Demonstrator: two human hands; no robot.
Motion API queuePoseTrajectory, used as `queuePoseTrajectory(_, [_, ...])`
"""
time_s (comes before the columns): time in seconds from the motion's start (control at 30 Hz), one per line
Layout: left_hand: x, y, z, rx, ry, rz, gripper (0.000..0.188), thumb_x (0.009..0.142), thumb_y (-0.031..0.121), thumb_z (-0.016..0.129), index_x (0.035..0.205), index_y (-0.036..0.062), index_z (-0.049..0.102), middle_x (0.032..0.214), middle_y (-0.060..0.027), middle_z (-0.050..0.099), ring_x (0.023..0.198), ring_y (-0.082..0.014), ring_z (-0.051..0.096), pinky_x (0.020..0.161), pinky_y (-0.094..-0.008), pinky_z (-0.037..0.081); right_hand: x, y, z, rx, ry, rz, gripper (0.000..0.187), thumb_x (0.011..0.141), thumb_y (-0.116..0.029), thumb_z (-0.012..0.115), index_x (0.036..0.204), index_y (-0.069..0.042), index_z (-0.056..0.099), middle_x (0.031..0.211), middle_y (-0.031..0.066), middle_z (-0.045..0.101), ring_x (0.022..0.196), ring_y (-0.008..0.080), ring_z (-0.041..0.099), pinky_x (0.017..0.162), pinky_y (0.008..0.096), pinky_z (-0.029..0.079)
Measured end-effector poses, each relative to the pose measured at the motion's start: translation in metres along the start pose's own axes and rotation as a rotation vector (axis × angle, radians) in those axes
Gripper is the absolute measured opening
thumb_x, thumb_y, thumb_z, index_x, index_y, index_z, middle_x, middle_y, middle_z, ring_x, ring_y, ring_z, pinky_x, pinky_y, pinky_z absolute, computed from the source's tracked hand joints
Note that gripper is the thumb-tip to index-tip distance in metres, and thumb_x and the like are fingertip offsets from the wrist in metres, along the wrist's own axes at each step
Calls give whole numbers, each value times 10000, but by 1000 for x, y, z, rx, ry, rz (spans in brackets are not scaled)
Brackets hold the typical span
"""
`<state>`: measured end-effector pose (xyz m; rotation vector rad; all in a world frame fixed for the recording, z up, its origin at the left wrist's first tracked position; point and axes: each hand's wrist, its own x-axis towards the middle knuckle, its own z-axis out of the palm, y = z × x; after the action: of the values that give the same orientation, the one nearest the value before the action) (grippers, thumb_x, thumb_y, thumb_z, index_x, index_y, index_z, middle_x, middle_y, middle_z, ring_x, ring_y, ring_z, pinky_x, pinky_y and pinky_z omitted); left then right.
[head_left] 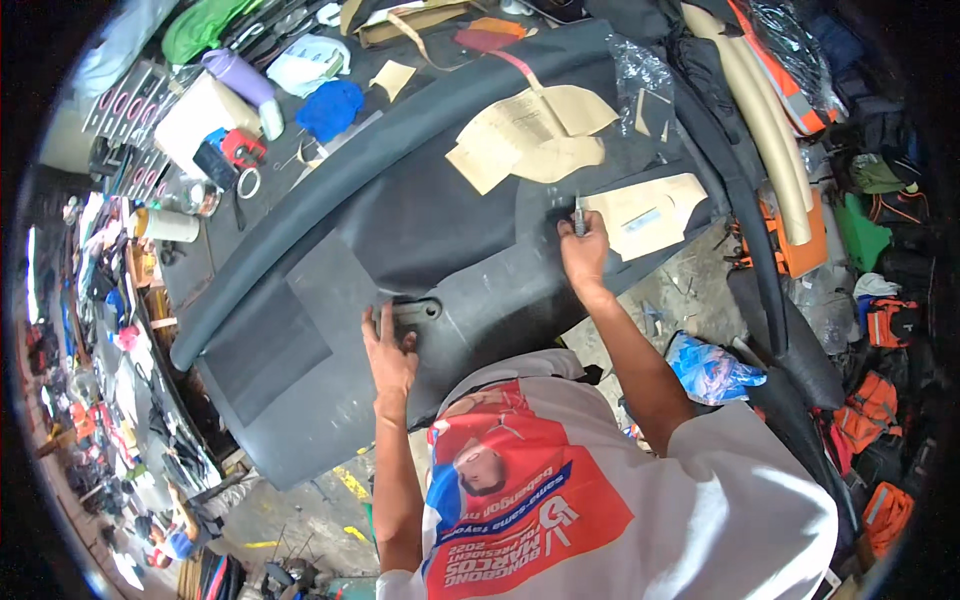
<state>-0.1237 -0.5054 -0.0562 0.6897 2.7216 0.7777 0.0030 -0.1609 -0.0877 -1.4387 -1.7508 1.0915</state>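
Observation:
My left hand (388,350) rests on the dark sheet material (300,390) that covers the table, its fingers apart. Beside those fingertips lies a dark flat tool with a round hole at one end (430,308); whether they touch it I cannot tell. My right hand (584,250) is closed around a slim silver pen-like tool (579,214), which points up and away from me. Just right of that hand lies a tan paper pattern piece (660,215) with a small pale-blue strip on it. More tan pattern pieces (530,130) overlap farther back.
A long dark padded roll (290,225) curves across the table. At the back left are a blue cloth (330,108), a purple bottle (238,78) and a tape roll (248,182). Clear plastic (640,75) lies at the back. Orange bags (865,410) are piled at right.

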Motion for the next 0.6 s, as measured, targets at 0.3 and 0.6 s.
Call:
queuePoseTrajectory(0.3, [23, -4, 26, 263, -234, 116, 660, 853, 124, 749, 1482, 152, 552, 1407, -190, 532, 1278, -399, 502, 1116, -489, 423, 55, 9, -2, 338, -64, 115, 51, 909, -42, 687, 930, -13, 650, 791, 37, 665, 701, 114, 595, 681, 277, 487])
queuePoseTrajectory(0.6, [1, 3, 33, 221, -299, 61, 524, 878, 164, 717, 1397, 154, 642, 1316, -171, 605, 1217, -399, 547, 1083, -495, 436, 132, 1, 46, 322, -270, 231, 135, 938, -145, 709, 948, -16, 672, 833, 71, 720, 584, 119, 543, 465, 298, 389])
